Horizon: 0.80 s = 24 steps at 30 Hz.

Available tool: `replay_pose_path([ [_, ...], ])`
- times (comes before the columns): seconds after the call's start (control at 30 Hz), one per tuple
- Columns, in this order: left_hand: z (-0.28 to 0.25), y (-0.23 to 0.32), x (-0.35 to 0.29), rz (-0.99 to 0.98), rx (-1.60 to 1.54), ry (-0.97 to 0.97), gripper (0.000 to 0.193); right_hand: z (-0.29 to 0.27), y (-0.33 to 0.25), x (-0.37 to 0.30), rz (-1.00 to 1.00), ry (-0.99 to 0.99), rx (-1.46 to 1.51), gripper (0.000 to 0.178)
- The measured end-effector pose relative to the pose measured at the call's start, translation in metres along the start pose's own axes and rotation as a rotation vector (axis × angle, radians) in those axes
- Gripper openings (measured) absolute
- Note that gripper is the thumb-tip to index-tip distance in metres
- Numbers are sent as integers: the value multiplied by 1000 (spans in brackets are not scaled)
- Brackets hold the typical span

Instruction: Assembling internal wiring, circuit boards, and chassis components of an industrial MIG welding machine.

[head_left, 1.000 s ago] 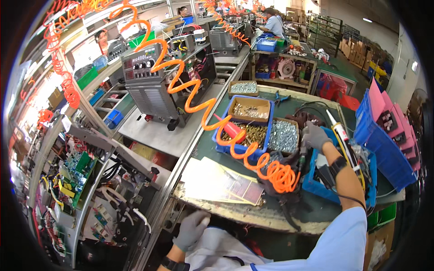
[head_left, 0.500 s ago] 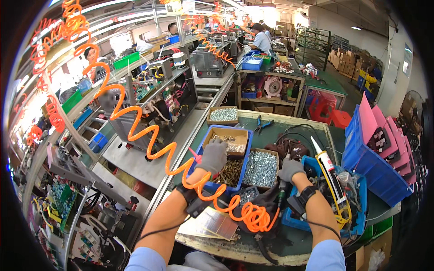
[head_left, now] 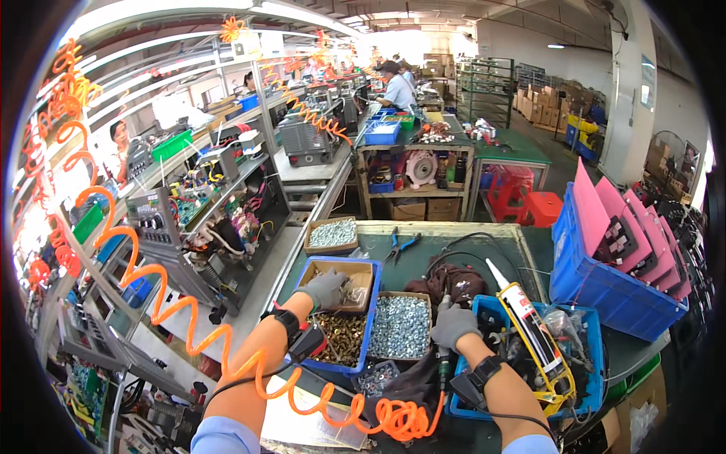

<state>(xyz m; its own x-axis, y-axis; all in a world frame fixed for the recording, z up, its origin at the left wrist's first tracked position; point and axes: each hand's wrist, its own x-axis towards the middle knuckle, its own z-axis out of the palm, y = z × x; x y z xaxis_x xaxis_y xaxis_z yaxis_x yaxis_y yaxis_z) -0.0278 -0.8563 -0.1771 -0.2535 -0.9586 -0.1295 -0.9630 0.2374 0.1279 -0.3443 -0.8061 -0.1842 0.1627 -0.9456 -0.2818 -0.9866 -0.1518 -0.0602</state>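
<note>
My left hand (head_left: 324,290), in a grey glove, dips into a cardboard tray (head_left: 361,303) at the far end of a blue bin (head_left: 366,344). Its fingers are bent together over small parts, and whatever the fingertips pinch is hidden. Brass-coloured screws (head_left: 340,338) fill the near half of that bin. Further right, my gloved right hand (head_left: 455,327) is closed around a slim air screwdriver (head_left: 444,365), its slender front end pointing away from me. An orange coiled hose (head_left: 401,418) runs up to the tool. Between the hands stands a box of silvery fasteners (head_left: 401,325).
Right of my right hand, a blue crate (head_left: 601,363) holds a caulking gun (head_left: 533,321). Beyond it stands a taller blue crate (head_left: 597,268) with pink sheets. Pliers (head_left: 401,244) and a smaller fastener box (head_left: 331,235) lie farther back. A conveyor line with machines (head_left: 306,138) runs along the left.
The view has shifted, so the bench sits lower and further left in it. My left hand has moved toward the tray's left side. My right hand keeps hold of the screwdriver.
</note>
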Motion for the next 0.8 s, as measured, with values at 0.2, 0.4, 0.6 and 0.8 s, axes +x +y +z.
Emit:
replay_pose_path([
  [0.2,4,-5,-1,89,-45,158,30,4,3,5,15,4,19,89],
  [0.4,12,-14,-5,-32,-208,422,18,0,0,4,20,18,29,89],
  [0.6,-16,-19,-20,-420,-1422,653,15,2,0,5,18,55,-21,88],
  [0.8,-29,-61,-107,-238,-2617,383,12,5,-2,8,35,89,-22,87],
])
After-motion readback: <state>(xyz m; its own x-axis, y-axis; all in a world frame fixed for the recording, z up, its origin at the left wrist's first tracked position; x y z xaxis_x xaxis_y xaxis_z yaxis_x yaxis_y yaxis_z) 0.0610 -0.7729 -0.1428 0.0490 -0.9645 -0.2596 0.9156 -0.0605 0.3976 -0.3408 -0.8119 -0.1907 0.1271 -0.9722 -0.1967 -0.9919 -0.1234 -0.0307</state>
